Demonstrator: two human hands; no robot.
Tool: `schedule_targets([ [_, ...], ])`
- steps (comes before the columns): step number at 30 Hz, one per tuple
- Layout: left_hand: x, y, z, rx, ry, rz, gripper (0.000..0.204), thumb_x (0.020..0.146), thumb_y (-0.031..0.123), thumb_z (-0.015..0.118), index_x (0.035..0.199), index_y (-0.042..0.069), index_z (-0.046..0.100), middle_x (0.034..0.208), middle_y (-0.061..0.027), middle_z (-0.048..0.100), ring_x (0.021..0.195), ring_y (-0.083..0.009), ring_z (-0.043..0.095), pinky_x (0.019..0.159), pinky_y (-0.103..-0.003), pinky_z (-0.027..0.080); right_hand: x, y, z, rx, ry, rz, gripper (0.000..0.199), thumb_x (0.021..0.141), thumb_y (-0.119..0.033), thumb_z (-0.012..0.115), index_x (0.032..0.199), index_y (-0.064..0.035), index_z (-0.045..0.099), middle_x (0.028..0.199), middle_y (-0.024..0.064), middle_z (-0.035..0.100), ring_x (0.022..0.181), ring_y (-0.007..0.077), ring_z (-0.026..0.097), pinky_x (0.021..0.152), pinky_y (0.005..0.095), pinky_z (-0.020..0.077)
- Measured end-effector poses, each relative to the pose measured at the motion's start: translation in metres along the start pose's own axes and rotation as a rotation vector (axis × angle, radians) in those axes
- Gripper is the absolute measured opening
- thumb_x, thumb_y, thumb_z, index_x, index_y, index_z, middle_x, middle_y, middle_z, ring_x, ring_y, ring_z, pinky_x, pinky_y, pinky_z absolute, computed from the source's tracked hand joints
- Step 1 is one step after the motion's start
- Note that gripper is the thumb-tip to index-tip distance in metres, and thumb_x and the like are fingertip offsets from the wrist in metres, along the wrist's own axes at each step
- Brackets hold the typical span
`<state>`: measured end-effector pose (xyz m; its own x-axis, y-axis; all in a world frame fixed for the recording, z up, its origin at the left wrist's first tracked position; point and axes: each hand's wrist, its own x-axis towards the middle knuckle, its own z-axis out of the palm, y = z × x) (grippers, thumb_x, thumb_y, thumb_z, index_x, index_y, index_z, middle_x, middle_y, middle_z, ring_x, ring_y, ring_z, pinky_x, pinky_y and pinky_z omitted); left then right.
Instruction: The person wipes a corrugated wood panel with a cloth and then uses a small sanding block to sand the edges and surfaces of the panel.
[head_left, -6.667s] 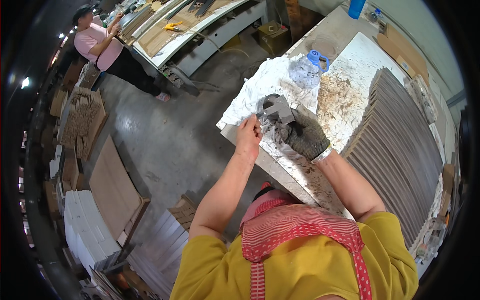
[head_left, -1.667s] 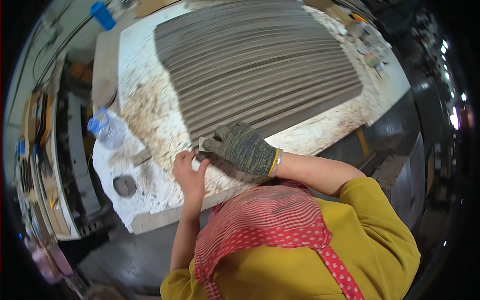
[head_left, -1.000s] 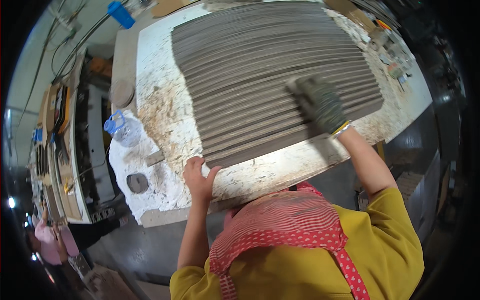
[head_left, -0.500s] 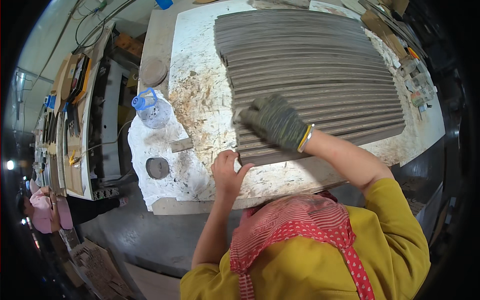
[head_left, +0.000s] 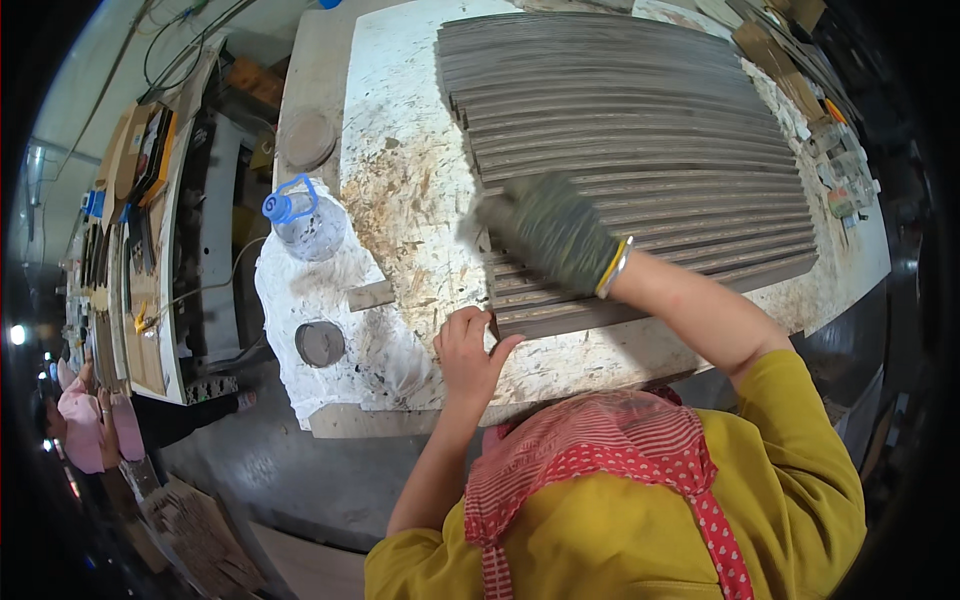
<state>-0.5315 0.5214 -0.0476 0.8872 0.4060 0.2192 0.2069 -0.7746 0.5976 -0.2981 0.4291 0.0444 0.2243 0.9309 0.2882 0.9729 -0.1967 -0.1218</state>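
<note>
Head view. Left hand (head_left: 466,350), bare: resting at the near left corner of a stack of dark grey-brown strips (head_left: 640,140), its grip spread, the thumb reaching along the near edge and the fingers touching the left end. Right hand (head_left: 555,230), in a mottled dark green glove with yellow cuff: lying across the left part of the stack, showing blurred; whether its grip is pinching anything cannot be told. Strips: lying side by side in close rows on a white, stained board (head_left: 395,80), which is covering much of the surface (head_left: 325,60).

To the left of the strips, one white cloth (head_left: 300,385), spreading over the surface's near left corner and bearing one clear bottle (head_left: 311,228) with blue cap and handle, standing, and one round dark grey piece (head_left: 320,344), lying flat. At the cloth's right edge, one small grey block (head_left: 371,295), lying. Beyond the bottle, one round flat disc (head_left: 308,140), resting. To the right of the strips, several clear containers (head_left: 850,185), clustering near the surface's edge. Far left, another person (head_left: 95,430) in pink, standing beside a second worktop (head_left: 150,365).
</note>
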Motion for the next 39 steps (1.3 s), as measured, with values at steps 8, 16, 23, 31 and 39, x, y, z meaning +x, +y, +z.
schedule_targets([
  [8, 0.0, -0.002, -0.002, 0.005, -0.032, -0.001, 0.051, 0.07, 0.03, 0.089, 0.107, 0.004, 0.065, 0.111, -0.0108, 0.061, 0.103, -0.0325, 0.057, 0.087, -0.044, 0.042, -0.019, 0.033, -0.023, 0.038, 0.078, 0.209, 0.025, 0.084, -0.014, 0.066, 0.109, -0.0123, 0.067, 0.087, 0.0142, 0.068, 0.082, 0.0342, 0.067, 0.079, 0.0478, 0.0503],
  [16, 0.018, -0.004, -0.031, -0.163, -0.294, -0.093, 0.046, 0.076, 0.009, 0.082, 0.117, 0.004, 0.062, 0.114, -0.0137, 0.06, 0.096, -0.0296, 0.06, 0.082, -0.04, 0.048, -0.118, 0.1, -0.061, -0.271, 0.124, 0.625, 0.025, 0.089, -0.013, 0.056, 0.11, -0.0138, 0.069, 0.098, 0.014, 0.069, 0.088, 0.0327, 0.066, 0.084, 0.0486, 0.0519],
  [23, 0.121, -0.032, -0.037, -0.376, 0.02, -0.188, 0.027, 0.102, 0.014, 0.058, 0.124, 0.001, 0.064, 0.119, -0.0074, 0.064, 0.101, -0.0153, 0.059, 0.088, -0.028, 0.047, -0.154, 0.088, -0.066, -0.136, -0.055, 0.523, 0.023, 0.092, -0.02, 0.057, 0.111, -0.0122, 0.067, 0.094, 0.0189, 0.067, 0.087, 0.0343, 0.066, 0.078, 0.0469, 0.053],
  [31, 0.234, -0.067, 0.024, -0.178, 0.148, 0.027, 0.025, 0.101, 0.013, 0.056, 0.121, 0.001, 0.065, 0.113, -0.0142, 0.066, 0.099, -0.0243, 0.064, 0.09, -0.035, 0.05, -0.221, 0.154, -0.074, -0.28, 0.102, 0.79, 0.035, 0.095, -0.029, 0.057, 0.12, -0.006, 0.064, 0.102, 0.0204, 0.065, 0.091, 0.0378, 0.063, 0.082, 0.0483, 0.0511],
  [39, 0.237, -0.074, 0.04, -0.097, 0.206, 0.04, 0.02, 0.099, 0.012, 0.057, 0.113, 0.001, 0.066, 0.107, -0.0164, 0.066, 0.099, -0.0316, 0.063, 0.089, -0.04, 0.049, -0.159, 0.143, -0.085, -0.234, 0.124, 0.893, 0.031, 0.09, -0.022, 0.062, 0.12, -0.0154, 0.067, 0.107, 0.015, 0.067, 0.095, 0.034, 0.064, 0.082, 0.0475, 0.0515],
])
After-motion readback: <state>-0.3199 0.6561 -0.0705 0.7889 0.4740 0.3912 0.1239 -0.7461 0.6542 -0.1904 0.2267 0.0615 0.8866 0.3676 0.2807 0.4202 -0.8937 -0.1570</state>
